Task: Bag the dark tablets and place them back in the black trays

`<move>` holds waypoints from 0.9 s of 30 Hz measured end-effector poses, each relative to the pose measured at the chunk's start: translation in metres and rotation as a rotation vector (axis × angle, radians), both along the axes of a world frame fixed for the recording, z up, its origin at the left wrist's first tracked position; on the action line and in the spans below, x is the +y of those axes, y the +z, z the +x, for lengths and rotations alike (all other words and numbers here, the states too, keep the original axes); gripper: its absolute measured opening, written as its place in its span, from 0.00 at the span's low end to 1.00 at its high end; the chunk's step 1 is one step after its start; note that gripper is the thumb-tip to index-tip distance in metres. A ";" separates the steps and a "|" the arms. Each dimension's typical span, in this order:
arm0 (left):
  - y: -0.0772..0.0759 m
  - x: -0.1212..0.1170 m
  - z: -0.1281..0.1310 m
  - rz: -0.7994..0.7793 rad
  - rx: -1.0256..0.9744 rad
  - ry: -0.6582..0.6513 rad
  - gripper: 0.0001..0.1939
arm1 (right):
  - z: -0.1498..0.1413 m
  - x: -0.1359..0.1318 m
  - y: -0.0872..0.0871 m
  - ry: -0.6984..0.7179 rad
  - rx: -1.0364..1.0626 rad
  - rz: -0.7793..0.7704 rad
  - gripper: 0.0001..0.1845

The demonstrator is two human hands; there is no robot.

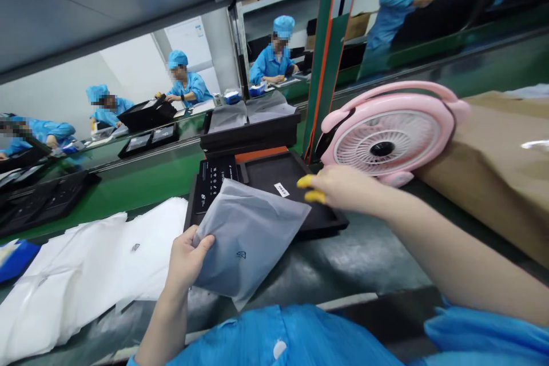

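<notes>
My left hand (186, 257) is closed on the side of a frosted plastic bag (253, 234), its thumb lying on top. Dark tones show through the bag; whether anything is inside, I cannot tell. Behind it lies a black foam tray (266, 174) with a small white label (282, 189) and a black printed card (210, 189) in its left part. The bag covers the tray's near left side. Over the tray's right edge, my right hand (343, 187) has yellow covers on its fingertips. Those fingers are stretched out and apart, holding nothing.
White plastic bags (141, 246) are piled at the left. A pink fan (386, 131) stands at the right by a brown cardboard box (493, 166). Behind the tray, a black box (253, 126) holds bagged items. Several co-workers in blue work across the green conveyor (141, 174).
</notes>
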State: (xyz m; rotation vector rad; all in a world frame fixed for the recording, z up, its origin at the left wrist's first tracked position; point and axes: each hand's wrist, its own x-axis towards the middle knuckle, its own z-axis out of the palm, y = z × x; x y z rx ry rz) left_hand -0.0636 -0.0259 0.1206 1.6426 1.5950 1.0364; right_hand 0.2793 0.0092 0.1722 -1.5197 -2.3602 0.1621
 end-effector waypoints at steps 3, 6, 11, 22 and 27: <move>-0.006 0.000 0.005 0.003 -0.065 0.030 0.17 | -0.006 0.000 0.019 -0.151 0.273 0.173 0.18; -0.008 -0.001 0.019 0.007 -0.120 0.007 0.17 | -0.051 -0.001 0.031 0.012 0.582 -0.023 0.33; -0.017 -0.002 0.033 -0.030 -0.218 -0.053 0.17 | -0.101 0.025 0.060 0.204 0.776 -0.129 0.14; -0.001 0.086 0.066 -0.238 -0.725 0.010 0.12 | -0.015 -0.030 -0.021 0.717 0.901 -0.513 0.24; -0.016 0.134 0.127 -0.386 -0.733 0.061 0.06 | -0.010 -0.023 -0.121 0.310 1.215 -0.755 0.37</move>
